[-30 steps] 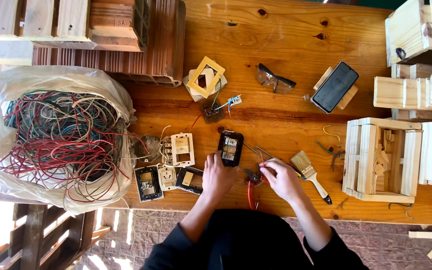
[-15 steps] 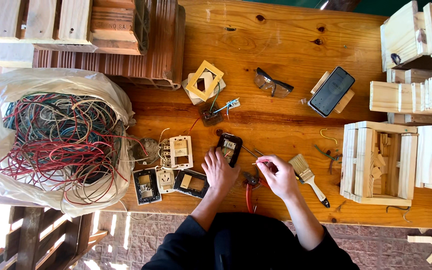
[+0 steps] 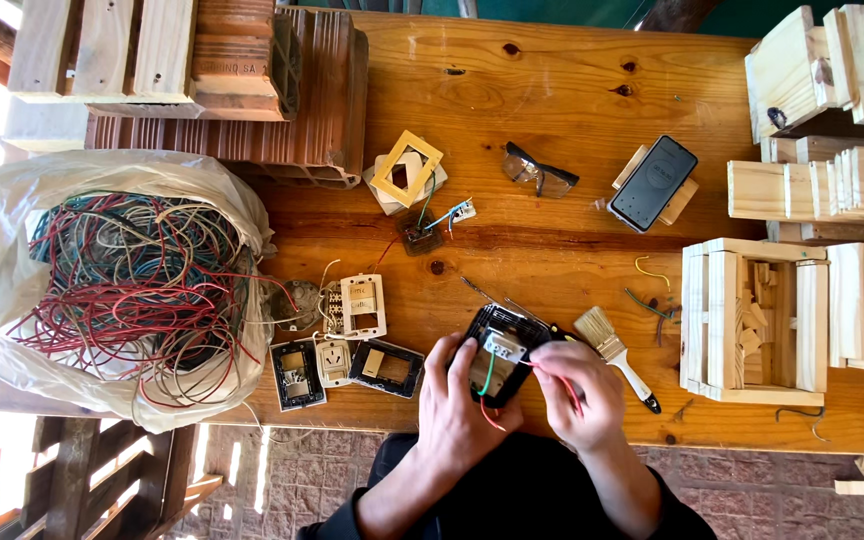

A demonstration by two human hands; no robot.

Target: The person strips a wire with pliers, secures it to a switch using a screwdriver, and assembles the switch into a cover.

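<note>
Left hand [image 3: 462,410] gripped a black socket module [image 3: 497,355], fingers closed around its left side, held just above the near edge of the wooden table [image 3: 552,100]. Right hand [image 3: 582,395] pinched a red wire [image 3: 562,385] running from the module. A green wire hung beneath. A paintbrush [image 3: 617,355] lay just right; wall plates [image 3: 362,305] sat left.

Sunlit knotty wooden workbench [image 3: 572,90], brick-paved floor [image 3: 282,480], wooden pallet [image 3: 72,470] below
</note>
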